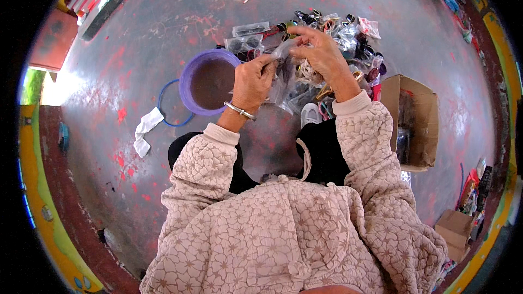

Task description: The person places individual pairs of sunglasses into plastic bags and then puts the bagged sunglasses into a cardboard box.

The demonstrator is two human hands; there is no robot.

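In front of me, my left hand is closed on a clear plastic bag, pinching its edge between thumb and fingers. My right hand grips the same bag from the other side, its index finger and thumb at the bag's upper edge. The bag hangs down between the two hands, and what it holds, if anything, I cannot make out. Just beyond and below the hands spreads a pile of sunglasses, many in clear wrappers. Two wrapped pairs of glasses lie at the pile's left edge.
A purple bucket of murky brown water stands left of my left hand. A blue hoop and a crumpled white cloth lie further left. At the right is an open cardboard box; a smaller carton sits behind it.
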